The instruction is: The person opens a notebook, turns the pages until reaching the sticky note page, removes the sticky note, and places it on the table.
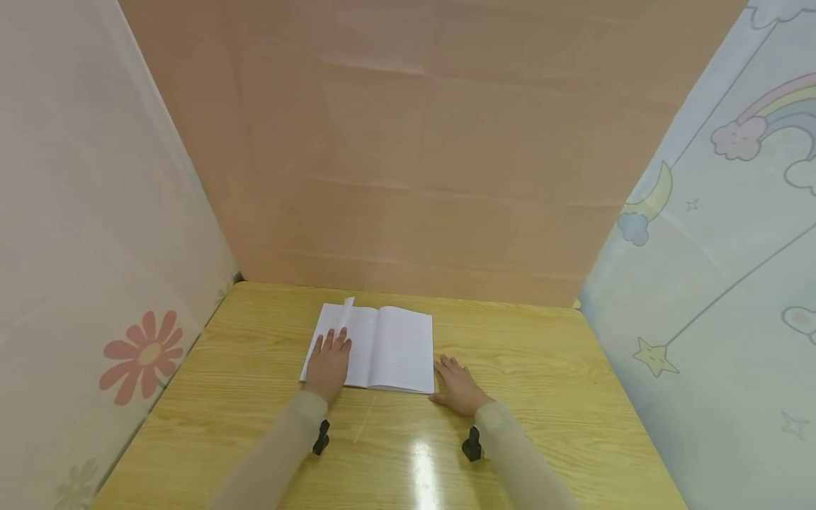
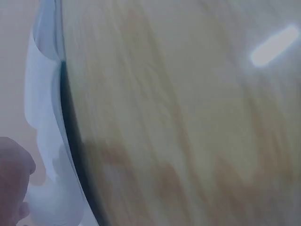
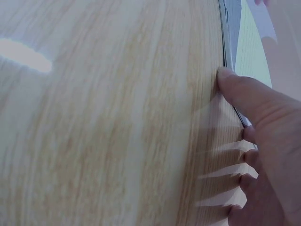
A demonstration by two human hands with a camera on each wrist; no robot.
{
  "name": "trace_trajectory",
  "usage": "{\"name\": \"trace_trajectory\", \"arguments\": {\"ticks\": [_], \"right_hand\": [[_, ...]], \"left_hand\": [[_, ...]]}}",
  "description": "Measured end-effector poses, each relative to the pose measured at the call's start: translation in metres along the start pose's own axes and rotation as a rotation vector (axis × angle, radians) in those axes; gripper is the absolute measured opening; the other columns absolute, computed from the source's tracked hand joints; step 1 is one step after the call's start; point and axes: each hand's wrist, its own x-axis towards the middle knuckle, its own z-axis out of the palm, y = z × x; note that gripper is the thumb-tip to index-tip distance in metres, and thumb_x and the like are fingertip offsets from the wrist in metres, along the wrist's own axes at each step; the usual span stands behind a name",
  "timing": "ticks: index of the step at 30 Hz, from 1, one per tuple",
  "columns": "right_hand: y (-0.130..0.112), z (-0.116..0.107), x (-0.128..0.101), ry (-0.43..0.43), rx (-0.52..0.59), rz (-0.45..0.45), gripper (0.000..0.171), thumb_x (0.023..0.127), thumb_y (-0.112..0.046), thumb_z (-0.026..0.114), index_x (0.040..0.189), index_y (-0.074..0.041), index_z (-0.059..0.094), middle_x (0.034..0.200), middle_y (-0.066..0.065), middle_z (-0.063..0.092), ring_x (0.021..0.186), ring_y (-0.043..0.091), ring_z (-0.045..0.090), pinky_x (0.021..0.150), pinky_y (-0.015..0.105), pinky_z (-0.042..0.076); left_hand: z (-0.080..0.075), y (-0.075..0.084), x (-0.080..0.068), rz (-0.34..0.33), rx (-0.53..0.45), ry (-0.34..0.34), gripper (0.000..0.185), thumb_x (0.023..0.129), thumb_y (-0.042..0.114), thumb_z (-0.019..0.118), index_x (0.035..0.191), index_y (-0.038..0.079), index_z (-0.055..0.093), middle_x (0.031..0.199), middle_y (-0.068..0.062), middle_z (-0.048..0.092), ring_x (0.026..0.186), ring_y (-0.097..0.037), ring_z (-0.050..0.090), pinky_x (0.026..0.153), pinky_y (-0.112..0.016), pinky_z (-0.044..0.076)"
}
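Note:
An open notebook [image 1: 403,350] with white lined pages lies on the wooden table. My left hand [image 1: 329,365] rests on its left page, fingers extended toward the top. Above those fingertips a narrow white paper flap [image 1: 346,312] sticks up past the page's top edge; whether it is loose or part of a page I cannot tell. Beside the notebook's lower right corner is my right hand [image 1: 460,388], fingers spread over the table and holding nothing. In the right wrist view its thumb [image 3: 247,92] touches the notebook's edge. Only part of the left hand [image 2: 14,181] shows in the left wrist view.
The wooden table [image 1: 523,361] extends around the notebook and reflects a bright light near its front. A tan-orange sheet [image 1: 408,156] rises behind it. Patterned white walls stand at the left [image 1: 76,212] and right [image 1: 733,248]. Each wrist carries a small black device.

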Motion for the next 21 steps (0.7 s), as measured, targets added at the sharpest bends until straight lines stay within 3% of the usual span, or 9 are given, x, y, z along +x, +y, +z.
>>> {"name": "trace_trajectory", "arguments": {"ticks": [5,10,15,21], "right_hand": [[-0.001,-0.001,-0.001,-0.001,0.002,-0.002,0.078,0.091,-0.04,0.065,0.148,0.003,0.033,0.157,0.027,0.019,0.145,0.046,0.017,0.114,0.066,0.016],[0.0,0.0,0.0,0.004,-0.008,-0.011,0.079,0.09,-0.039,0.067,0.147,0.004,0.034,0.156,0.028,0.021,0.144,0.047,0.019,0.113,0.067,0.018],[0.0,0.001,0.0,-0.002,-0.007,-0.006,0.08,0.09,-0.04,0.067,0.147,0.003,0.033,0.156,0.028,0.021,0.144,0.047,0.019,0.113,0.068,0.018],[-0.002,0.0,-0.002,-0.008,0.007,-0.002,0.079,0.09,-0.04,0.066,0.148,0.003,0.032,0.157,0.027,0.019,0.144,0.047,0.017,0.114,0.067,0.016]], "left_hand": [[0.008,-0.024,-0.015,-0.046,-0.031,-0.024,0.035,0.094,0.012,0.058,0.128,0.004,0.061,0.146,-0.014,0.048,0.135,-0.042,0.042,0.112,-0.059,0.032],[0.02,-0.042,-0.029,-0.092,-0.151,-0.129,0.049,0.097,0.026,0.054,0.142,0.007,0.048,0.151,-0.018,0.04,0.14,-0.044,0.032,0.113,-0.064,0.025],[0.02,-0.048,-0.039,-0.12,-0.275,-0.268,0.059,0.102,0.035,0.042,0.154,0.011,0.027,0.16,-0.018,0.018,0.146,-0.044,0.014,0.115,-0.067,0.011],[0.014,-0.049,-0.039,-0.121,-0.329,-0.303,0.06,0.103,0.036,0.039,0.155,0.012,0.021,0.161,-0.018,0.012,0.147,-0.043,0.008,0.116,-0.066,0.006]]}}
